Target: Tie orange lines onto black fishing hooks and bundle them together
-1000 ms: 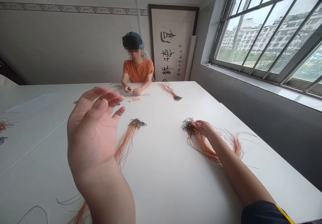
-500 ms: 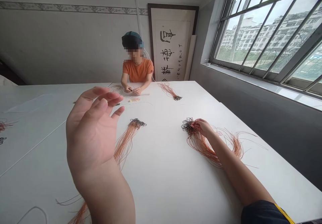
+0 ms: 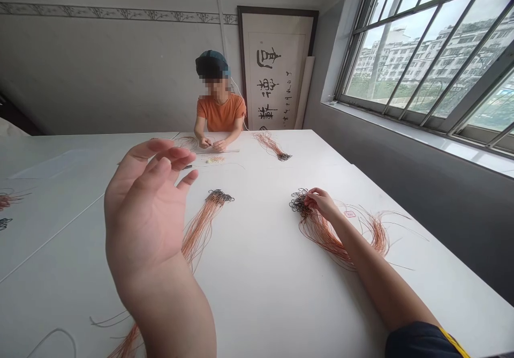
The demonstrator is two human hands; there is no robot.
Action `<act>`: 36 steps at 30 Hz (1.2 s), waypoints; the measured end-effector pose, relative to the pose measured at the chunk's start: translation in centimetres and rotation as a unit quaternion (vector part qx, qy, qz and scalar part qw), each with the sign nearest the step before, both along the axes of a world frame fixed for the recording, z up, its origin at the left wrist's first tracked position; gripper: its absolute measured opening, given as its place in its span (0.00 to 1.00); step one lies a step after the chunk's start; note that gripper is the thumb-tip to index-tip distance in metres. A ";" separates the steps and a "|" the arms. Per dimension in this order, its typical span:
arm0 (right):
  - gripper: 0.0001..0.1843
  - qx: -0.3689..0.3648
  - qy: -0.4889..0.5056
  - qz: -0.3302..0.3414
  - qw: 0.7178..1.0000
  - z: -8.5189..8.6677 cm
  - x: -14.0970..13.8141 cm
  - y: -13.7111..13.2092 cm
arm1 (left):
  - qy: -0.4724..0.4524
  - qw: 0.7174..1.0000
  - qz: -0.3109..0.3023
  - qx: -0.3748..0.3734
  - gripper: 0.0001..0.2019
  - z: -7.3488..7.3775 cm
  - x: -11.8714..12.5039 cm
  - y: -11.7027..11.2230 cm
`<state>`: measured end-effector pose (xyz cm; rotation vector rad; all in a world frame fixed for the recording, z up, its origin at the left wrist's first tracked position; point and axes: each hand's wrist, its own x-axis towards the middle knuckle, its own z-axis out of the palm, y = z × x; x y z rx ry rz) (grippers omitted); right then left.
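My left hand (image 3: 150, 208) is raised close to the camera, palm toward me, with loosely bent fingers apart and nothing visible in them. Behind it on the table lies a bundle of orange lines (image 3: 201, 221) with dark hooks (image 3: 219, 194) at the far end. My right hand (image 3: 319, 202) reaches out to another pile of dark hooks (image 3: 299, 202), fingertips pinched at its right side. Exactly what they hold is partly hidden. Orange lines (image 3: 327, 240) trail from that pile under my right forearm.
A co-worker in an orange top (image 3: 220, 111) sits across the white table (image 3: 257, 293), both hands at small work. Near them are small yellowish pieces (image 3: 217, 159) and another hooked bundle (image 3: 273, 146). More orange strands (image 3: 128, 342) lie at the lower left. A barred window (image 3: 425, 52) is on the right.
Almost nothing differs. My right fingers have shifted slightly at the hook pile, and the view has moved a little. My left hand keeps its pose.
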<state>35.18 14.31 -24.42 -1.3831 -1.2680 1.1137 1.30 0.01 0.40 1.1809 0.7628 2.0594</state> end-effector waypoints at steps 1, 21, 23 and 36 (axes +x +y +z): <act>0.14 0.004 -0.011 -0.002 1.000 -0.2 0.2 0.3 | 0.002 1.000 -0.001 -0.001 0.10 0.0 0.0 0.0; 0.12 0.129 -0.389 0.040 0.911 0.0 3.3 2.2 | 0.015 1.000 0.008 0.005 0.10 -0.4 -0.1 0.2; 0.11 0.133 -0.401 0.033 0.906 -0.2 3.2 2.3 | 0.021 1.000 0.007 0.006 0.10 -0.4 -0.2 0.3; 0.12 0.111 -0.405 0.033 0.907 -1.6 1.7 2.4 | 0.010 1.000 0.008 0.007 0.10 -0.4 -0.2 0.3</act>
